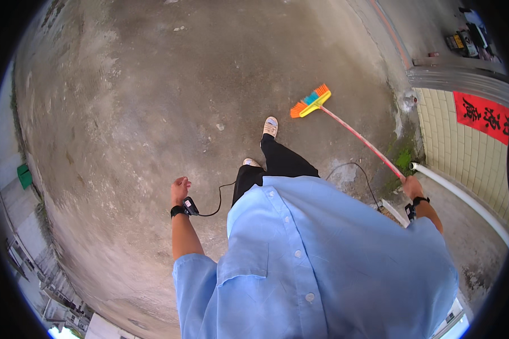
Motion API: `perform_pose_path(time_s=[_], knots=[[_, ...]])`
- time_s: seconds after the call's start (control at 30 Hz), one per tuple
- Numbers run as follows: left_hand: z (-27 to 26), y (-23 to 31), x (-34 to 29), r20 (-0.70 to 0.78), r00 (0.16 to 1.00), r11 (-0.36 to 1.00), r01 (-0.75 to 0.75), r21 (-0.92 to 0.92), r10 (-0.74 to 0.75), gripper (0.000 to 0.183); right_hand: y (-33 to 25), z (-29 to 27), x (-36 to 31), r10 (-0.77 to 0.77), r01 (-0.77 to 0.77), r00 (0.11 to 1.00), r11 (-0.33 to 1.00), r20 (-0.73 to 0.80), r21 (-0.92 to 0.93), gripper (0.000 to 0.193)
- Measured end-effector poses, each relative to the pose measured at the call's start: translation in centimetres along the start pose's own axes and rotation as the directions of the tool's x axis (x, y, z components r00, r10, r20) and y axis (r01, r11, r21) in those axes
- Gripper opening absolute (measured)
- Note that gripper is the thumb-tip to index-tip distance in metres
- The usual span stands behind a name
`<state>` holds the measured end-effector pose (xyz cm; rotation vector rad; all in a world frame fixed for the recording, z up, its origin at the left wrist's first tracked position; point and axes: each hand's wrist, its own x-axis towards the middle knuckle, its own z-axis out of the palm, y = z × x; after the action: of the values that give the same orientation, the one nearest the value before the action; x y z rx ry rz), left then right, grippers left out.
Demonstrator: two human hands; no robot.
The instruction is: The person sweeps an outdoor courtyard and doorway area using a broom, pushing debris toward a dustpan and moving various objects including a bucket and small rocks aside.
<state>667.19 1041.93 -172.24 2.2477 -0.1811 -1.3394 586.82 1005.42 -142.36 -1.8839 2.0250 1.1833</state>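
A broom [353, 133] slants across the right side, its pinkish-red handle running up and left from my right hand [413, 187], which is wrapped round the upper end. At the far end the yellow broom head [315, 104] has orange and blue bristles and is close to the concrete floor. My left hand [180, 188] hangs out to the left, empty, its fingers loosely bent and a little apart. Each wrist wears a black band with a small black device, and thin cables run from them.
Stained concrete floor [152, 113] spreads ahead and left. On the right are a tiled wall [452, 135] with a red paper banner [483, 117], a white pipe [464, 198] and a mossy patch [404, 158]. A green object [24, 176] stands far left. My shoes [270, 126] are just left of the broom head.
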Motion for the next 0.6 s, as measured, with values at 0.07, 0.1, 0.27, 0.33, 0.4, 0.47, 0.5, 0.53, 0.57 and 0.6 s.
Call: perform_pose_path(time_s=[0.07,0.1,0.27,0.33,0.4,0.47,0.5,0.53,0.57,0.6], knots=[[0.2,1.6,1.5,-0.001,0.999,0.999,-0.05,0.001,0.05,0.033,0.8,-1.5,0.4,-0.017,0.017,1.0,0.998,0.004,0.057,0.059],[0.2,2.3,2.4,0.021,0.994,0.994,-0.109,0.028,0.109,0.033,0.4,-2.6,-0.1,-0.036,0.039,0.998,0.996,-0.044,0.076,0.059],[-1.2,9.8,6.3,0.032,0.974,0.972,-0.227,0.056,0.226,0.029,-7.5,-5.6,-0.1,-0.158,0.163,0.987,0.971,-0.043,0.176,0.057],[-2.9,10.9,8.3,-0.001,0.969,0.967,-0.246,0.062,0.247,0.029,-16.6,-8.1,3.0,-0.241,0.242,0.97,0.939,-0.037,0.245,0.058],[-3.9,13.1,10.1,-0.012,0.962,0.96,-0.273,0.066,0.275,0.029,-26.8,-10.7,6.5,-0.313,0.305,0.949,0.882,-0.035,0.36,0.058],[-4.9,16.8,11.6,0.037,0.944,0.933,-0.33,0.141,0.329,0.029,-36.9,-13.3,10.3,-0.322,0.326,0.944,0.895,-0.065,0.305,0.059],[-5.9,18.6,12.5,0.035,0.941,0.931,-0.338,0.139,0.337,0.029,-42.3,-16.2,11.8,-0.385,0.39,0.92,0.868,-0.077,0.308,0.059],[-6.9,20.6,13.9,0.077,0.935,0.923,-0.354,0.151,0.346,0.029,-47.1,-18.9,13.5,-0.423,0.426,0.903,0.853,-0.08,0.301,0.059],[-8.2,21.9,14.8,0.101,0.934,0.921,-0.355,0.158,0.343,0.029,-52.4,-23.8,13.3,-0.419,0.413,0.907,0.864,-0.044,0.287,0.052],[-9.2,25.3,15.8,0.147,0.913,0.896,-0.403,0.184,0.38,0.029,-56.1,-26.5,14.2,-0.424,0.425,0.903,0.859,-0.07,0.286,0.051]])
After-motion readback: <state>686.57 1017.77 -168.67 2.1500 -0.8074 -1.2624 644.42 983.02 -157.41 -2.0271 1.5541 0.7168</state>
